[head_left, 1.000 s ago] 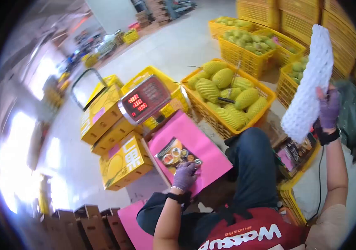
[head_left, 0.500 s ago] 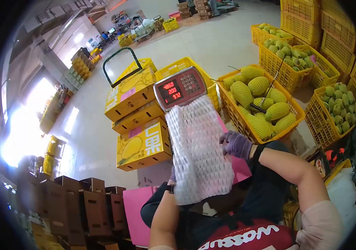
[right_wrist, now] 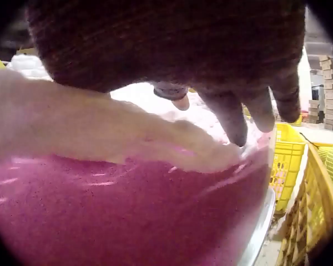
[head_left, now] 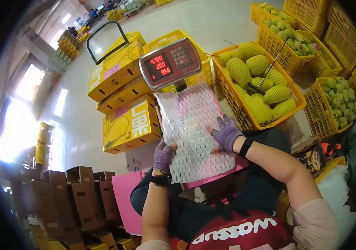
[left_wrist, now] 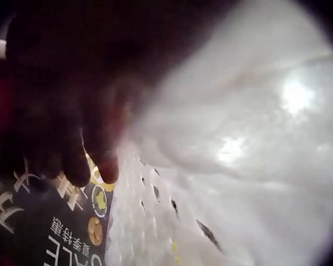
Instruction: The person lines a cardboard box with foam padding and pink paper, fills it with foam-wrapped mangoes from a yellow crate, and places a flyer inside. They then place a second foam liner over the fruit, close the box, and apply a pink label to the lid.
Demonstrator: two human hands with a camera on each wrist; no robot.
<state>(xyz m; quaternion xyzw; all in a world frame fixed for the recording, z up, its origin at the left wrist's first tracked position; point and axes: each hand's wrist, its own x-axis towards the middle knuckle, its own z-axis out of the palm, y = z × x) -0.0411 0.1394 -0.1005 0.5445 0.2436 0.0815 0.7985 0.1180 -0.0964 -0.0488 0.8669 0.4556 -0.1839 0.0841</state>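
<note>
A white foam netting sheet [head_left: 194,146] lies spread over a pink-covered surface in front of the scale. My left hand [head_left: 162,156], in a purple half-finger glove, is at the sheet's left edge, its thumb over the netting. In the left wrist view its fingers [left_wrist: 75,166] reach down over a dark printed leaflet [left_wrist: 72,241], close beside the foam sheet [left_wrist: 155,221]. My right hand [head_left: 226,136], gloved alike, rests on the right side of the netting with fingers spread. The right wrist view has the pink surface [right_wrist: 116,205] under the foam's edge.
A lit digital scale display [head_left: 170,63] stands just beyond the netting. Yellow fruit cartons [head_left: 130,125] are stacked at left. To the right is a yellow crate [head_left: 238,106] of mangoes in net sleeves [head_left: 239,71]. Brown folded cartons [head_left: 86,204] stand at lower left.
The foam netting, earlier raised in the right hand at far right, came over to the pink surface and now lies flat over the leaflet area. Both hands are now on its sides.
</note>
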